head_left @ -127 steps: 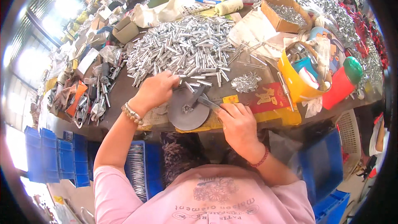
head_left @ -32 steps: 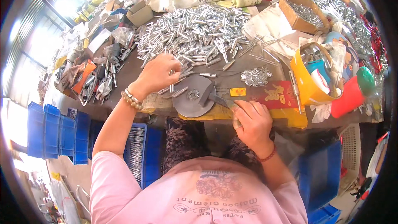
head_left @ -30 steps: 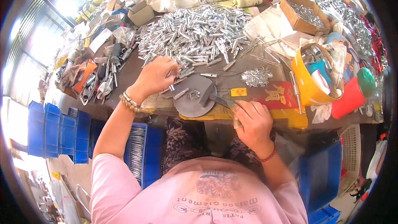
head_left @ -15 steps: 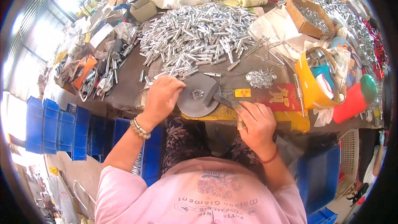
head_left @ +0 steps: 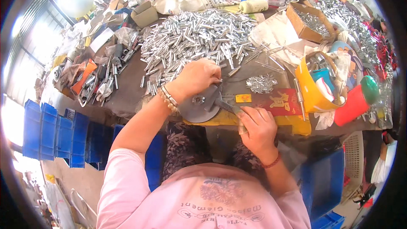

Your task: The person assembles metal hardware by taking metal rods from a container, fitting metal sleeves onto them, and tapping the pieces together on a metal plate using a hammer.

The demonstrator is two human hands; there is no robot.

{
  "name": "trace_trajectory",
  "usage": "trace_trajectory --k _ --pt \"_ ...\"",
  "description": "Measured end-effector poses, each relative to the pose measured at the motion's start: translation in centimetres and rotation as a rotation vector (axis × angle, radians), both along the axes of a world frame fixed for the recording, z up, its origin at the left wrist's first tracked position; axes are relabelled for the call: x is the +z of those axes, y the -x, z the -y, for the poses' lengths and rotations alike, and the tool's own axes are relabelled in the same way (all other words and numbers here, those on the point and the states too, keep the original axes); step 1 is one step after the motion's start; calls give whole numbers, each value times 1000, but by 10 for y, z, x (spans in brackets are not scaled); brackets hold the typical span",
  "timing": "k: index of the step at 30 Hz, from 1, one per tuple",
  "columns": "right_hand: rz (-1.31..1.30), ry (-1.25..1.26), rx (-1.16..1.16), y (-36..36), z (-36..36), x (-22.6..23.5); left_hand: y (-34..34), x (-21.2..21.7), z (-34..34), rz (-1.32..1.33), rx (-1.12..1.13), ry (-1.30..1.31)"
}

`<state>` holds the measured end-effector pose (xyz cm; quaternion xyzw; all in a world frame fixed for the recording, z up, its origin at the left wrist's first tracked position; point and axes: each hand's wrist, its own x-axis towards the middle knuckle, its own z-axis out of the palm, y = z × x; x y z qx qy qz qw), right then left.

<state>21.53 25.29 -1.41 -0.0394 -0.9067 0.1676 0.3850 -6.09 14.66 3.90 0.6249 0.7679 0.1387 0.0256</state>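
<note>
1. Head view: left hand (head_left: 199, 76) rests on the upper edge of a grey metal disc (head_left: 199, 108). Fingers are curled down at the near edge of the pile of small silver tubes (head_left: 199, 38). Can't tell whether it pinches a tube; the fingertips are hidden.
2. Right hand (head_left: 258, 129) is closed around the handle of a dark tool (head_left: 224, 105). The tool's tip reaches onto the right side of the disc.
3. The disc lies flat at the near edge of the surface (head_left: 127, 89), between the two hands, and partly on a yellow sheet (head_left: 220, 118).
4. A small heap of silver bits (head_left: 260, 82) sits just right of the disc, above a red paper (head_left: 282, 101). A small yellow tag (head_left: 243, 98) lies between them.
5. A yellow bucket (head_left: 307, 89) with odds and ends stands right of the red paper. A red cup with a green lid (head_left: 356, 101) lies beside it.
6. A cardboard box (head_left: 307, 23) of silver parts sits at far right of the pile.
7. Blue crates (head_left: 46, 131) are stacked on the floor at left.
</note>
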Motion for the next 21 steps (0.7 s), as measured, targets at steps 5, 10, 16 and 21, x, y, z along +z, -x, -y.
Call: trace_trajectory --k 5,10,16,21 --pt "-12 -7 8 1 0 -2 11 6 28 -79 3 -91" --pt "10 -21 2 0 1 3 1 32 98 -50 259 -124" --pt "148 29 68 5 -10 41 6 -3 163 11 449 -245" --pt "194 -90 4 74 -51 60 -11 -28 166 -108 479 -443"
